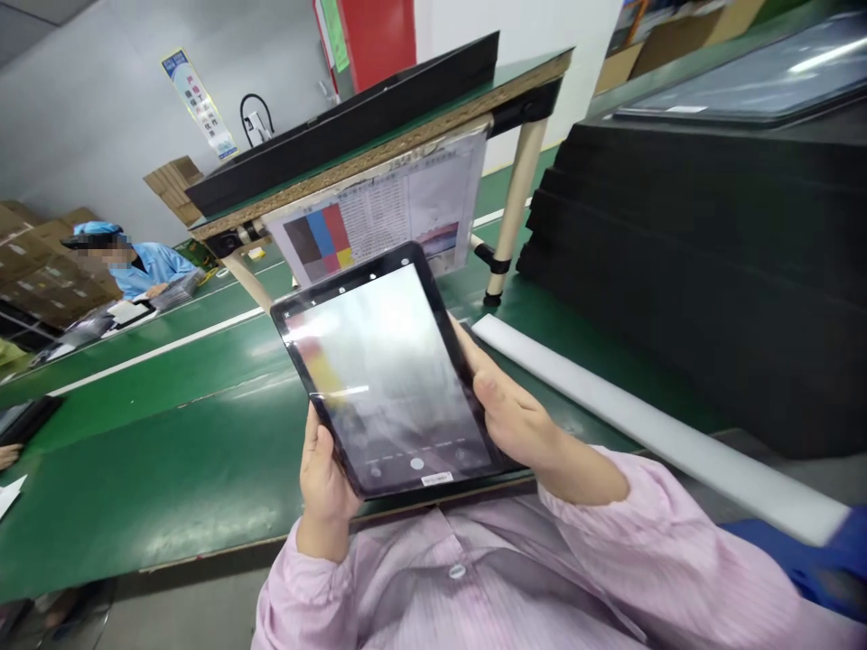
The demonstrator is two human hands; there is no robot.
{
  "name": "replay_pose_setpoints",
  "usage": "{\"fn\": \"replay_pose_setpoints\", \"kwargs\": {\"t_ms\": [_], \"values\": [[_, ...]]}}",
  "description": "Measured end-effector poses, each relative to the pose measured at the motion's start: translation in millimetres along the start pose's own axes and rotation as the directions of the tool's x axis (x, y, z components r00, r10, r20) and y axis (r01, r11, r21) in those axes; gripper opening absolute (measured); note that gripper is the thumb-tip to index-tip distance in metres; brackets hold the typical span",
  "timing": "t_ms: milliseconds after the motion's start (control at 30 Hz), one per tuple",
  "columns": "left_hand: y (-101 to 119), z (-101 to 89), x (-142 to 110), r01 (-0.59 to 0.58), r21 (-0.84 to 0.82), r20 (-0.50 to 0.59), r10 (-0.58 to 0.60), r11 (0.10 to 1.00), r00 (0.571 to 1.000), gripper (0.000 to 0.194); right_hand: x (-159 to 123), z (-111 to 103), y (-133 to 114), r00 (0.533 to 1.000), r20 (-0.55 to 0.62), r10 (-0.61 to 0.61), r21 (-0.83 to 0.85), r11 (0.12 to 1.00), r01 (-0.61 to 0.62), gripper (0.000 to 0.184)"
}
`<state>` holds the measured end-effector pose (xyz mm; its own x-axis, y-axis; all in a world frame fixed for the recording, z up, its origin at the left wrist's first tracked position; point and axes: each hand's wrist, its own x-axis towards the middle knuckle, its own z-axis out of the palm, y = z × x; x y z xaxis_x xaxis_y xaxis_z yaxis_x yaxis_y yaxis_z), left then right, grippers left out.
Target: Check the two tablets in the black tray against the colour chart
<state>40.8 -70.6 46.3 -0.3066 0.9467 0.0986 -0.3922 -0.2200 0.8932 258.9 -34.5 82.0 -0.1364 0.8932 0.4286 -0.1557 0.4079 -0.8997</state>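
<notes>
Between my two hands is a black-framed tablet (396, 370), held tilted above the green bench with its lit screen towards me. The screen shows a blurred camera picture with a row of controls along the lower edge, and a small white label sits below them. My left hand (327, 474) grips the lower left edge, thumb at the front and fingers partly behind. My right hand (511, 406) clasps the right edge, its fingers mostly hidden behind the tablet. Beyond the tablet, a printed sheet (379, 212) with colour blocks and text hangs under a raised shelf.
The raised shelf (399, 135) stands on cream tube legs and carries a long black tray. At right rises a stack of black foam trays (697, 271) with a screen on top. A white strip (643, 420) runs beside my right arm. A co-worker (145, 262) sits at far left.
</notes>
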Motion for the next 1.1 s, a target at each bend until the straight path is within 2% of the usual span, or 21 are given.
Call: {"fn": "replay_pose_setpoints", "kwargs": {"t_ms": [100, 200, 333, 400, 433, 500, 533, 600, 667, 733, 800, 867, 933, 1000, 1033, 1100], "values": [[-3.7, 7.3, -2.9, 0.058, -0.037, 0.038, -0.056, 0.998, 0.998, 0.041, 8.3, -8.5, -17.3, 0.997, 0.041, -0.068, -0.079, 0.994, 0.071, 0.070], [-12.1, 8.9, -7.5, 0.092, -0.029, 0.096, -0.089, 0.995, 0.991, 0.041, 15.1, -20.2, -26.2, 0.994, 0.033, -0.108, -0.221, 0.969, 0.112, 0.074], [-19.0, 10.1, -14.8, 0.179, -0.032, 0.093, -0.176, 0.983, 0.980, 0.050, 12.5, -36.9, -22.2, 0.991, 0.061, -0.119, -0.449, 0.883, 0.134, 0.071], [-21.1, 15.2, -18.4, 0.240, -0.034, 0.061, -0.238, 0.970, 0.969, 0.058, 9.0, -43.6, -14.8, 0.997, 0.027, -0.073, -0.466, 0.881, 0.077, 0.068], [-22.6, 19.2, -19.9, 0.274, -0.033, 0.043, -0.272, 0.961, 0.961, 0.062, 7.7, -46.4, -9.8, 0.999, -0.003, -0.044, -0.408, 0.912, 0.039, 0.067], [-28.3, 29.4, -21.6, 0.345, -0.031, 0.035, -0.344, 0.938, 0.938, 0.066, 6.9, -51.0, 2.9, 0.996, -0.075, 0.049, -0.164, 0.985, -0.061, 0.069], [-32.8, 34.9, -21.6, 0.372, -0.027, 0.042, -0.371, 0.928, 0.928, 0.067, 7.5, -53.3, 10.9, 0.986, -0.117, 0.120, -0.019, 0.992, -0.123, 0.072], [-45.5, 44.3, -19.9, 0.392, 0.017, 0.055, -0.393, 0.920, 0.918, 0.066, 10.6, -58.6, 30.3, 0.936, -0.207, 0.285, 0.187, 0.950, -0.249, 0.079], [-60.6, 49.4, -16.3, 0.370, 0.135, 0.044, -0.378, 0.919, 0.925, 0.065, 15.8, -65.8, 53.5, 0.868, -0.279, 0.412, 0.237, 0.905, -0.354, 0.082], [-73.3, 49.8, -12.8, 0.345, 0.321, 0.041, -0.377, 0.882, 0.925, 0.066, 21.6, -74.3, 77.4, 0.838, -0.306, 0.453, 0.189, 0.891, -0.413, 0.082], [-78.8, 46.6, -11.6, 0.289, 0.488, 0.103, -0.383, 0.824, 0.918, 0.071, 25.6, -82.9, 97.3, 0.841, -0.310, 0.444, 0.106, 0.895, -0.433, 0.084], [-75.2, 41.1, -13.5, 0.168, 0.589, 0.206, -0.347, 0.791, 0.915, 0.074, 25.4, -89.8, 108.0, 0.848, -0.339, 0.407, 0.038, 0.907, -0.420, 0.084], [-64.4, 32.9, -17.1, 0.002, 0.655, 0.286, -0.251, 0.755, 0.925, 0.071, 20.0, -93.3, 107.8, 0.892, -0.329, 0.310, -0.125, 0.922, -0.367, 0.077], [-51.0, 20.9, -19.3, -0.149, 0.739, 0.318, -0.145, 0.657, 0.937, 0.063, 10.9, -92.0, 100.0, 0.964, -0.189, 0.189, -0.425, 0.869, -0.254, 0.062], [-44.7, 13.3, -19.1, -0.206, 0.787, 0.321, -0.101, 0.582, 0.942, 0.058, 5.9, -89.5, 95.3, 0.985, -0.083, 0.153, -0.580, 0.797, -0.172, 0.057], [-34.1, -4.2, -15.9, -0.263, 0.877, 0.305, -0.041, 0.402, 0.952, 0.047, -3.7, -81.7, 88.6, 0.981, 0.101, 0.168, -0.788, 0.615, -0.025, 0.052]]}}
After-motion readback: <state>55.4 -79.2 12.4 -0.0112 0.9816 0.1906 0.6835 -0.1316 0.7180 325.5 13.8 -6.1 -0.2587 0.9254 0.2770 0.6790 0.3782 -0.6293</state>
